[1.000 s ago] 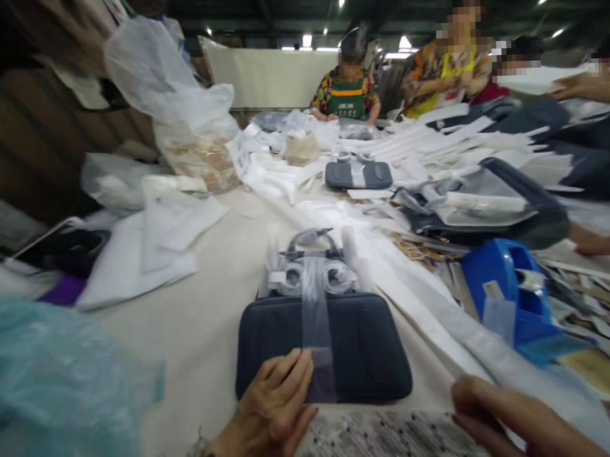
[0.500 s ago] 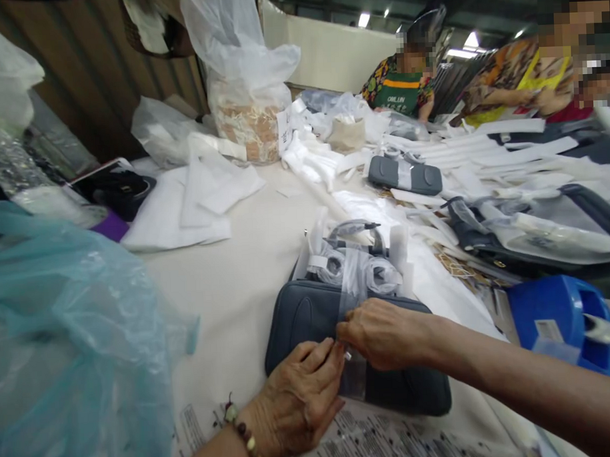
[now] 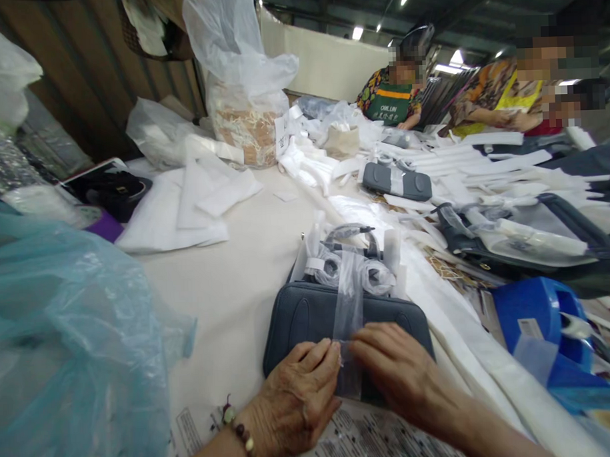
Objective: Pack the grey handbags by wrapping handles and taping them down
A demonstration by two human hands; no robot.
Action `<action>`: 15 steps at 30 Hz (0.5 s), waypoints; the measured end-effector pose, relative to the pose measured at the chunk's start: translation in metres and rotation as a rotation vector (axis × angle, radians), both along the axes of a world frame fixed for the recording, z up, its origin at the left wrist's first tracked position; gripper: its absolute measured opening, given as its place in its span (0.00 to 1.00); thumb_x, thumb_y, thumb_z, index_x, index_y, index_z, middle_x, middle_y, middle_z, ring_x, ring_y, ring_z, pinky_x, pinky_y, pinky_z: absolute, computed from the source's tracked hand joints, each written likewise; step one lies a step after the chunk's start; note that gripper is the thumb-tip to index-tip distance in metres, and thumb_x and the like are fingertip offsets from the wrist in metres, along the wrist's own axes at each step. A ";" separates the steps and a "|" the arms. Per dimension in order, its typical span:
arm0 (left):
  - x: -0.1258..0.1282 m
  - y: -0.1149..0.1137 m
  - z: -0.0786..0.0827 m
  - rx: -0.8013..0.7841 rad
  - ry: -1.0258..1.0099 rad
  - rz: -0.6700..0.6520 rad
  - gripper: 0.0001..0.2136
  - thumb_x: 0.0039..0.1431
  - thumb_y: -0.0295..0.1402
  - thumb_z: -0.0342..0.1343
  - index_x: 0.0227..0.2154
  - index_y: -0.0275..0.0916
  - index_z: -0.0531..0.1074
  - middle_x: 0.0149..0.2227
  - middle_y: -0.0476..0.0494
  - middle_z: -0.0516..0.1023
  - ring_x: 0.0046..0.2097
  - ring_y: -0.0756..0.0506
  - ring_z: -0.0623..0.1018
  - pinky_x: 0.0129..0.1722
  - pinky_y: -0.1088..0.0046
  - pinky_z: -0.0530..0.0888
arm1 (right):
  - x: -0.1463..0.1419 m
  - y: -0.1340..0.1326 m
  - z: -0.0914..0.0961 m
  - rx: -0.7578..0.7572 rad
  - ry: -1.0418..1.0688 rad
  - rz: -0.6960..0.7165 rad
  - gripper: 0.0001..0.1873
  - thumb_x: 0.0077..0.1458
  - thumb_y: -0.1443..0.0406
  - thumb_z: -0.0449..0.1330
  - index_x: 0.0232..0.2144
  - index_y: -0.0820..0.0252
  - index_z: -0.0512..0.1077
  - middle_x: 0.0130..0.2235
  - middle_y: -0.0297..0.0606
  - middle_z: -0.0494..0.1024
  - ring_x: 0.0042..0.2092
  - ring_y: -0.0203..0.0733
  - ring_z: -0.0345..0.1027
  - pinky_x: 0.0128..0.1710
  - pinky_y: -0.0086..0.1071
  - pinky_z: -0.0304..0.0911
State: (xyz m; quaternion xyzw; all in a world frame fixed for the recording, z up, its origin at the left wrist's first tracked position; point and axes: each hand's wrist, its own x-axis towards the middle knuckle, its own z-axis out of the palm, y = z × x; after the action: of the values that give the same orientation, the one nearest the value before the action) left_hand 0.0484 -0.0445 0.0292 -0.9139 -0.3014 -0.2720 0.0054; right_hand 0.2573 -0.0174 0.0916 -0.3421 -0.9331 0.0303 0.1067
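Observation:
A dark blue-grey handbag [image 3: 302, 308] lies in front of me, with its handles and straps in clear wrap at the far side. A clear plastic strip [image 3: 348, 297] runs over its middle. My left hand [image 3: 298, 395], a bead bracelet at the wrist, has its fingertips pinched together at the strip's left edge. Just opposite, my right hand [image 3: 400, 372] has its fingers bent and close together at the strip's right edge; its fingertips are slightly blurred. The fingers partly cover the strip between them.
A blue plastic tape dispenser [image 3: 533, 314] stands at right. Translucent blue plastic [image 3: 78, 330] fills the left, white foam sheets [image 3: 184, 206] behind it. Farther off are a second wrapped bag [image 3: 396, 180], a larger dark bag [image 3: 525, 241] and co-workers [image 3: 393, 99] across the table.
My right hand has turned from a fist over the strip to lower, straighter fingers at its right edge. My left hand stays nearly in place. The camera view has shifted slightly.

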 end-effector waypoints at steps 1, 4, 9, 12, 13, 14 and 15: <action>0.000 0.000 0.000 -0.002 -0.001 0.000 0.18 0.59 0.36 0.52 0.47 0.28 0.68 0.52 0.38 0.72 0.55 0.41 0.68 0.53 0.67 0.64 | 0.002 -0.014 -0.012 0.034 0.038 0.041 0.18 0.58 0.74 0.45 0.46 0.64 0.68 0.45 0.46 0.76 0.47 0.44 0.67 0.46 0.39 0.63; -0.002 0.000 0.002 -0.002 -0.005 -0.011 0.18 0.59 0.35 0.52 0.49 0.27 0.67 0.52 0.36 0.72 0.55 0.41 0.68 0.53 0.66 0.65 | 0.005 -0.040 -0.039 0.108 0.008 0.074 0.24 0.56 0.75 0.44 0.55 0.70 0.62 0.53 0.48 0.71 0.58 0.46 0.57 0.55 0.45 0.57; -0.001 0.001 0.013 -0.018 -0.002 -0.003 0.12 0.60 0.32 0.49 0.43 0.31 0.69 0.48 0.35 0.75 0.53 0.42 0.70 0.50 0.64 0.70 | 0.009 -0.042 -0.042 0.017 -0.079 0.067 0.29 0.54 0.74 0.48 0.59 0.68 0.57 0.58 0.46 0.65 0.62 0.48 0.51 0.59 0.49 0.52; 0.001 0.003 0.019 0.049 0.039 -0.002 0.14 0.61 0.30 0.48 0.48 0.32 0.66 0.47 0.37 0.76 0.51 0.43 0.72 0.47 0.66 0.71 | 0.007 -0.041 -0.037 -0.062 -0.088 0.071 0.29 0.55 0.71 0.50 0.60 0.67 0.56 0.59 0.46 0.64 0.63 0.51 0.48 0.61 0.51 0.47; 0.001 0.003 0.020 0.076 0.053 -0.004 0.15 0.61 0.31 0.48 0.49 0.32 0.66 0.47 0.39 0.76 0.50 0.44 0.72 0.47 0.67 0.71 | 0.005 -0.043 -0.036 -0.060 -0.075 0.074 0.27 0.57 0.68 0.51 0.59 0.66 0.57 0.58 0.46 0.65 0.62 0.51 0.49 0.62 0.50 0.45; 0.001 0.004 0.018 0.105 0.061 -0.007 0.15 0.61 0.32 0.48 0.50 0.33 0.67 0.47 0.40 0.76 0.50 0.44 0.72 0.47 0.69 0.70 | 0.004 -0.046 -0.035 -0.033 -0.043 0.078 0.24 0.59 0.66 0.51 0.57 0.65 0.60 0.55 0.45 0.68 0.61 0.50 0.52 0.63 0.49 0.43; -0.001 0.005 0.016 0.136 0.070 -0.008 0.15 0.61 0.33 0.48 0.49 0.34 0.68 0.47 0.41 0.76 0.51 0.45 0.72 0.48 0.70 0.70 | 0.003 -0.049 -0.035 0.021 0.006 0.084 0.19 0.60 0.65 0.50 0.53 0.63 0.64 0.52 0.42 0.72 0.58 0.47 0.56 0.63 0.47 0.41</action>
State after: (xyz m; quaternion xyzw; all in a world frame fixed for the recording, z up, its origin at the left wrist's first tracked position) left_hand 0.0477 -0.0394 0.0448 -0.9215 -0.2783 -0.2599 0.0769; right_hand 0.2607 -0.0662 0.0567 -0.3012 -0.9467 0.0260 0.1115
